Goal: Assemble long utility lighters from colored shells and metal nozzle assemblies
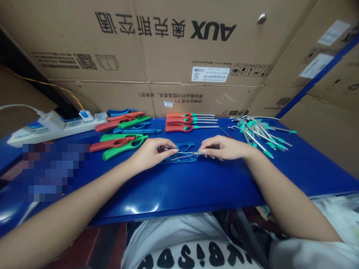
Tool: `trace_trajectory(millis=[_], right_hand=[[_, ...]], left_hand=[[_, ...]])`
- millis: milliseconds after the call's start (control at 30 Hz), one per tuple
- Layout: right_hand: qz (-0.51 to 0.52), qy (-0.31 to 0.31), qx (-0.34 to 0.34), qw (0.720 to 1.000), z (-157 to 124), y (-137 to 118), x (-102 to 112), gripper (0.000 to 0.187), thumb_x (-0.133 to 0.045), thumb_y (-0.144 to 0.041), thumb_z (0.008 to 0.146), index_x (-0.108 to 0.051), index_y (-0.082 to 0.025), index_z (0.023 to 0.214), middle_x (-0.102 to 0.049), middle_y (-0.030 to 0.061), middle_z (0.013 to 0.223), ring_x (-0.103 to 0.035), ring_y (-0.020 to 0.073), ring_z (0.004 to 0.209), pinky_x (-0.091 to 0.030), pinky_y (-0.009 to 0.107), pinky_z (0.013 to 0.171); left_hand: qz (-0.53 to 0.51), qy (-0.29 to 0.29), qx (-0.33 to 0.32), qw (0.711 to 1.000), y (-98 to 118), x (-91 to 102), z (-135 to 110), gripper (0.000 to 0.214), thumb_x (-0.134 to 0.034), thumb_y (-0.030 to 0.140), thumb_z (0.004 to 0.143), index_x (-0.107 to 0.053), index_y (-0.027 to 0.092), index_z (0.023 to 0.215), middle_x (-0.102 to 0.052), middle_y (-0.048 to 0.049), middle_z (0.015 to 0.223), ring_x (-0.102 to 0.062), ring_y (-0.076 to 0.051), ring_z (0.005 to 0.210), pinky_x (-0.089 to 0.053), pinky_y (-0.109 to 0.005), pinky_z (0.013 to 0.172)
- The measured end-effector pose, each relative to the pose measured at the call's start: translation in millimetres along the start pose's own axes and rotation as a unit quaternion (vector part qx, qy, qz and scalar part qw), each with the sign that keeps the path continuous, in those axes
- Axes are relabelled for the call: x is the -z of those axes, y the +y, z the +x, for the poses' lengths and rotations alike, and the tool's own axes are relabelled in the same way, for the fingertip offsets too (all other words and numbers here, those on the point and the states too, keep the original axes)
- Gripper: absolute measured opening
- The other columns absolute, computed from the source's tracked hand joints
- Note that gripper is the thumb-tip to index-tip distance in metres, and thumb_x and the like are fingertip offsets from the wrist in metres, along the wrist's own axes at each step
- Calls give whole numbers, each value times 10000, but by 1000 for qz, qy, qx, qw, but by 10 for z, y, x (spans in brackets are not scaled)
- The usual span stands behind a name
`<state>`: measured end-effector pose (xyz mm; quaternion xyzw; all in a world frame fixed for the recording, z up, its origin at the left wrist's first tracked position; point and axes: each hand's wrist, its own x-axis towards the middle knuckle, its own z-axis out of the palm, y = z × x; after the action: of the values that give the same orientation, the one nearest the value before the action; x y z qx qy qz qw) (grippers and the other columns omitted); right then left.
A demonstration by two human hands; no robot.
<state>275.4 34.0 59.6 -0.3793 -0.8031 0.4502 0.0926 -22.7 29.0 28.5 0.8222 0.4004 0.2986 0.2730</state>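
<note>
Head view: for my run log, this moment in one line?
left hand: grips blue handle shell; right hand: pinches metal rod; surface: blue table

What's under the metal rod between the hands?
A blue handle shell lies flat on the blue table beneath the metal rod. The left hand covers the shell's left end and the right hand hides the rod's right tip, so those parts cannot be seen.

lighter shell [182, 146] on table [182, 186]; thin tube [183, 154] across it, one end in left hand [151, 151], other in right hand [224, 147]. finished lighters [185, 122] just behind. loose shells [123, 130] behind left, power strip [56, 125] far left. tube pile [260, 134] behind right.
</note>
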Motion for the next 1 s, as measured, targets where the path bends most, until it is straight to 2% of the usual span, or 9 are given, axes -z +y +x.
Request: trace_trajectory(millis=[133, 300, 467, 633, 733, 867, 1000], right_hand=[[35, 21, -7, 999, 14, 52, -3, 419, -711, -549, 859, -642, -170, 1024, -611, -8, 762, -536, 94, 591, -453, 218, 501], [57, -1, -29, 998, 18, 102, -11, 401, -699, -557, 866, -615, -178, 971, -610, -2, 737, -581, 117, 625, -476, 211, 473], [64, -5, -30, 997, 20, 111, 1, 421, -709, -574, 844, -632, -177, 960, -641, 13, 773, -621, 139, 685, -520, 253, 571], [30, -15, -3, 999, 27, 89, 15, 377, -692, -534, 868, -666, -163, 932, -700, 39, 807, -646, 154, 745, -501, 292, 708], [17, -25, -3, 1000, 24, 81, 10, 357, -670, -519, 888, -666, -164, 933, -712, 47, 822, -655, 165, 768, -495, 303, 736], [4, -46, -11, 999, 16, 87, 1, 363, -641, -524, 909, -673, -165, 952, -716, 51, 835, -661, 175, 786, -495, 307, 743], [-40, -36, 1, 999, 18, 90, 8, 385, -625, -535, 913, -694, -157, 949, -720, 64, 894, -631, 177, 806, -464, 301, 733]], left_hand=[[-33, -15, 49, 998, -9, 12, 9, 385, -679, 530, 881, -788, 192, 1030, -735, -17, 808, -581, -125, 637, -452, -237, 608], [-89, -29, 89, 992, -53, 44, 37, 463, -679, 602, 856, -796, 186, 1022, -786, -65, 914, -669, -175, 744, -501, -267, 655], [-135, -22, 124, 983, -23, 58, 53, 486, -764, 601, 771, -813, 173, 998, -805, -88, 939, -704, -201, 769, -543, -299, 695], [-169, 6, 126, 977, 56, 86, 56, 404, -832, 503, 737, -829, 188, 991, -808, -90, 1006, -727, -223, 885, -568, -312, 797], [-179, 4, 127, 976, 41, 90, 55, 361, -848, 447, 728, -832, 189, 980, -811, -89, 970, -714, -194, 791, -557, -288, 706], [-179, -22, 129, 975, 8, 71, 50, 343, -840, 420, 738, -829, 163, 966, -797, -78, 804, -635, -138, 592, -474, -242, 530], [-183, -29, 135, 973, 13, 63, 50, 361, -843, 421, 737, -826, 158, 984, -787, -71, 762, -612, -123, 558, -456, -222, 497]])
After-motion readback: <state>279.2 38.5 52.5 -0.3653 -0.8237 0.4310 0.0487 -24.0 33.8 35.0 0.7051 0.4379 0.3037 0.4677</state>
